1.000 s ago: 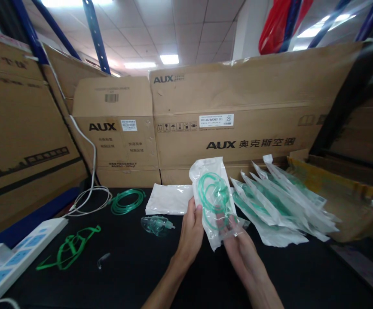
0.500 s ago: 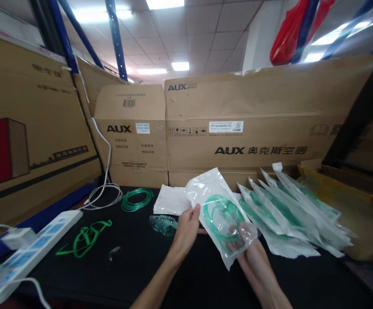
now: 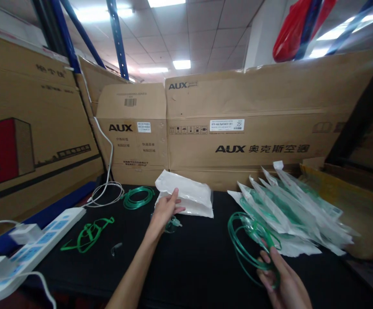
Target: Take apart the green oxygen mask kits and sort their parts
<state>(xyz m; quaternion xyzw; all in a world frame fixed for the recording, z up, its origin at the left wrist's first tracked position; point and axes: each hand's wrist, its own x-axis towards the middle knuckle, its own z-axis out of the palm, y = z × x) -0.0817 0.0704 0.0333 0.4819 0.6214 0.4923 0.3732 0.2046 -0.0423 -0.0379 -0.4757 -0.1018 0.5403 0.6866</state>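
My right hand grips a coil of green oxygen tubing, with a clear plastic mask bundled in it, above the black table. My left hand is in front of a white pouch lying at the back; its thumb and fingers are apart, overlapping the pouch's near edge in view. Partly hidden by that hand, another clear mask rests on the table. Further left lie a second green tubing coil, a tangled green strap and a small clear piece.
Several sealed pouches with green contents lean in a row at the right, beside an open cardboard box. A white power strip with plugs and cables runs along the left. Large cardboard panels wall the back.
The tubing and mask are out of their pouch and have moved right in my right hand. My left hand has moved left, and the pouch now lies at the back.
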